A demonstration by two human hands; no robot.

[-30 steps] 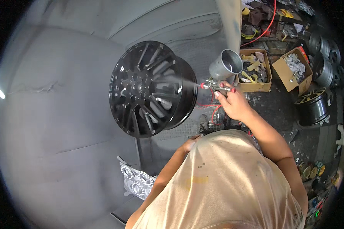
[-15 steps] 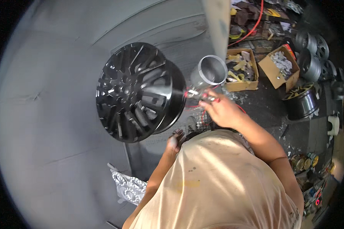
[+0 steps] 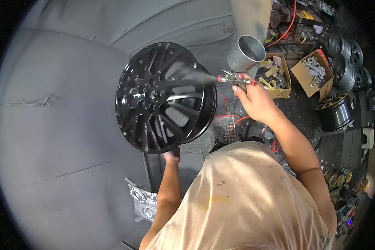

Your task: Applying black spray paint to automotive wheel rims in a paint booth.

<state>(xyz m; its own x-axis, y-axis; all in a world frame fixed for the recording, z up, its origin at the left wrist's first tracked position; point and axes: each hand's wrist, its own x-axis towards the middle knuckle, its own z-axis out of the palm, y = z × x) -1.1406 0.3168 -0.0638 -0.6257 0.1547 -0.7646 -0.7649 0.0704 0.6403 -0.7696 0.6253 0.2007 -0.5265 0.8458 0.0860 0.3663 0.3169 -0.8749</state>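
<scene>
A glossy black alloy wheel rim (image 3: 152,96) with many thin spokes stands face up and tilted, left of my body. My right hand (image 3: 252,98) is closed round a spray gun (image 3: 237,78) with red knobs and a large silver cup (image 3: 248,52). From its nozzle a pale mist fans leftward over the upper spokes; nozzle and rim do not touch. My left hand (image 3: 172,155) is at the rim's lower edge, its fingers hidden behind the rim, so I cannot tell whether it grips it.
Grey booth walls (image 3: 62,137) enclose the left side. A silver perforated metal piece (image 3: 145,204) lies by my left forearm. A red hose (image 3: 237,123) trails over the floor. On the right are cardboard boxes (image 3: 310,85) of scraps, several wheel rims (image 3: 335,110) and cans (image 3: 335,178).
My left hand has moved from beside my waist up to the lower edge of the wheel rim. The spray gun's nozzle has risen toward the upper spokes, and its mist shows more clearly.
</scene>
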